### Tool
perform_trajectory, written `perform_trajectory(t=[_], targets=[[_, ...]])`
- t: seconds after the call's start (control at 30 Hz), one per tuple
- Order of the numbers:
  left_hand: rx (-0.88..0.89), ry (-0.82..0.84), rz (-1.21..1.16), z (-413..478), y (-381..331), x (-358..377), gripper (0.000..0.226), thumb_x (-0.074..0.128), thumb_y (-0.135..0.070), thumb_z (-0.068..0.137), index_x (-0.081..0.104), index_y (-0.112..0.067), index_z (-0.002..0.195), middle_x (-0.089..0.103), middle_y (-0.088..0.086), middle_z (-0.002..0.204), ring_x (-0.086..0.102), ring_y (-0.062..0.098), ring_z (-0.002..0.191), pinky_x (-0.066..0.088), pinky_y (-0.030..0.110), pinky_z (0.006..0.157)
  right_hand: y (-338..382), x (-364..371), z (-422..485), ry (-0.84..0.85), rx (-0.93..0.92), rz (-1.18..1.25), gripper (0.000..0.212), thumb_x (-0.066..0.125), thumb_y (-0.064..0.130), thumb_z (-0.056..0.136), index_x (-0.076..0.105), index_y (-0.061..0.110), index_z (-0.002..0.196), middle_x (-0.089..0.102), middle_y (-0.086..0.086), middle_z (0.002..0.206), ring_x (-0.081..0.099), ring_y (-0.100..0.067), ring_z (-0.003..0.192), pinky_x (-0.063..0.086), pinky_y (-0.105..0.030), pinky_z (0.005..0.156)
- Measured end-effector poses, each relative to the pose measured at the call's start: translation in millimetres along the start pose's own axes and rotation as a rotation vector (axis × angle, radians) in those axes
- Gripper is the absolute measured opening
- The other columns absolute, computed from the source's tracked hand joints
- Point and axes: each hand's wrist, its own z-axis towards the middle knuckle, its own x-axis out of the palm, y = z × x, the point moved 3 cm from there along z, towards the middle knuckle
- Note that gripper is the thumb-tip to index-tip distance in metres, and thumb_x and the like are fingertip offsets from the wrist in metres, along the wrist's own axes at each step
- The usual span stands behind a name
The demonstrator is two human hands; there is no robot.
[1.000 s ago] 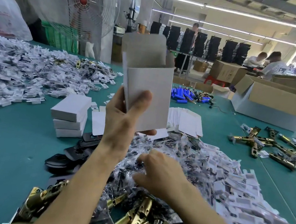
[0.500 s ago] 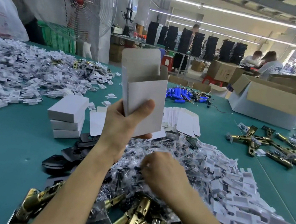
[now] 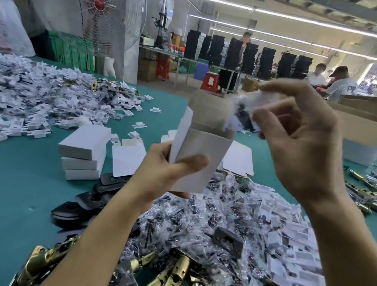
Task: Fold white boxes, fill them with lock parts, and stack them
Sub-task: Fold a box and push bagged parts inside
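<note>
Your left hand (image 3: 167, 171) grips the open white box (image 3: 202, 149) low down. The thumb lies across its front face and the fingers wrap behind. The box stands upright above the teal tabletop (image 3: 3, 190) with its top flap raised. Your right hand (image 3: 302, 143) is up and to the right of the box. It pinches a small clear bag of dark lock parts (image 3: 244, 114) right at the box's open mouth. The bag is blurred, so you cannot tell whether it touches the flap.

Left of the box, three closed white boxes (image 3: 84, 153) sit stacked on the tabletop, with a flat box blank (image 3: 128, 159) lying between them and the box. Below the box spreads a pile of bagged parts (image 3: 196, 220). Black plates (image 3: 97, 193) lie to its lower left. Brass latches (image 3: 177, 278) lie nearest you, under your forearms.
</note>
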Motion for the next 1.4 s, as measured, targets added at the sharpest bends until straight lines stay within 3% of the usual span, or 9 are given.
perform_trajectory(t=[0.1, 0.2, 0.33, 0.5, 0.77, 0.93, 1.03, 1.17, 1.4], targets=[[-0.008, 0.093, 0.034, -2, 1, 4, 0.05, 0.083, -0.039, 0.066, 0.072, -0.013, 0.107, 0.075, 0.011, 0.093, 0.073, 0.029, 0.074, 0.056, 0.036, 0.052, 8, 12, 7, 0.115, -0.092, -0.14, 0.03, 0.071, 0.012, 0.089, 0.063, 0.023, 0.116, 0.066, 0.014, 0.082, 0.065, 0.004, 0.07, 0.054, -0.015, 0.064], [-0.01, 0.151, 0.021, -2, 0, 8, 0.042, 0.082, -0.038, 0.068, 0.074, -0.019, 0.105, 0.075, 0.009, 0.09, 0.072, 0.026, 0.071, 0.055, 0.034, 0.05, 9, 23, 7, 0.263, -0.112, -0.269, 0.025, 0.072, 0.017, 0.088, 0.064, 0.024, 0.111, 0.071, 0.008, 0.08, 0.066, -0.004, 0.068, 0.057, -0.035, 0.065], [-0.006, 0.182, 0.0, -3, 0, 7, 0.032, 0.081, -0.034, 0.072, 0.075, -0.027, 0.104, 0.074, 0.008, 0.096, 0.073, 0.026, 0.078, 0.057, 0.038, 0.052, 2, 25, 6, 0.361, -0.012, -0.143, 0.03, 0.074, 0.02, 0.086, 0.054, 0.02, 0.108, 0.071, 0.007, 0.073, 0.061, -0.001, 0.061, 0.048, -0.017, 0.057], [0.009, 0.187, -0.049, -4, -2, 7, 0.033, 0.082, -0.037, 0.068, 0.076, -0.027, 0.1, 0.075, 0.007, 0.094, 0.072, 0.025, 0.074, 0.056, 0.037, 0.049, -9, 15, 12, 0.382, 0.094, 0.05, 0.011, 0.075, 0.016, 0.086, 0.066, 0.014, 0.092, 0.075, 0.001, 0.076, 0.071, -0.005, 0.07, 0.059, -0.033, 0.068], [0.007, 0.207, -0.042, -4, -1, 8, 0.047, 0.082, -0.039, 0.066, 0.074, -0.02, 0.109, 0.074, 0.012, 0.098, 0.072, 0.029, 0.078, 0.056, 0.038, 0.051, -19, 25, 8, 0.463, 0.171, 0.161, 0.015, 0.071, 0.012, 0.09, 0.058, 0.016, 0.097, 0.061, 0.007, 0.051, 0.038, -0.006, 0.046, 0.032, -0.02, 0.048], [-0.003, 0.184, -0.017, -4, -1, 8, 0.046, 0.083, -0.034, 0.068, 0.072, -0.016, 0.11, 0.074, 0.013, 0.097, 0.072, 0.031, 0.076, 0.056, 0.038, 0.05, -11, 21, 8, 0.596, 0.178, -0.019, 0.015, 0.062, 0.024, 0.095, 0.076, 0.021, 0.094, 0.074, 0.012, 0.075, 0.067, 0.0, 0.07, 0.056, -0.023, 0.068], [-0.005, 0.167, -0.025, -4, 0, 8, 0.03, 0.079, -0.026, 0.074, 0.075, -0.021, 0.104, 0.075, 0.01, 0.095, 0.073, 0.029, 0.077, 0.057, 0.038, 0.049, -6, 17, 5, 0.671, 0.229, 0.023, 0.041, 0.046, 0.036, 0.103, 0.077, 0.01, 0.095, 0.065, 0.021, 0.064, 0.058, 0.005, 0.061, 0.044, -0.013, 0.057], [0.011, 0.183, -0.003, -4, -1, 8, 0.027, 0.078, -0.027, 0.076, 0.075, -0.025, 0.103, 0.075, 0.006, 0.093, 0.073, 0.027, 0.078, 0.057, 0.038, 0.05, -2, 20, -1, 0.754, 0.173, -0.142, 0.025, 0.059, 0.035, 0.094, 0.076, 0.017, 0.099, 0.07, 0.005, 0.088, 0.063, -0.012, 0.079, 0.049, -0.036, 0.073], [0.024, 0.193, -0.009, -6, -3, 10, 0.027, 0.078, -0.028, 0.077, 0.075, -0.024, 0.104, 0.075, 0.005, 0.093, 0.073, 0.025, 0.077, 0.057, 0.038, 0.052, 2, 16, -7, 0.719, 0.113, -0.235, 0.03, 0.062, 0.041, 0.089, 0.071, 0.032, 0.116, 0.055, 0.016, 0.104, 0.052, 0.002, 0.093, 0.04, -0.011, 0.076]])
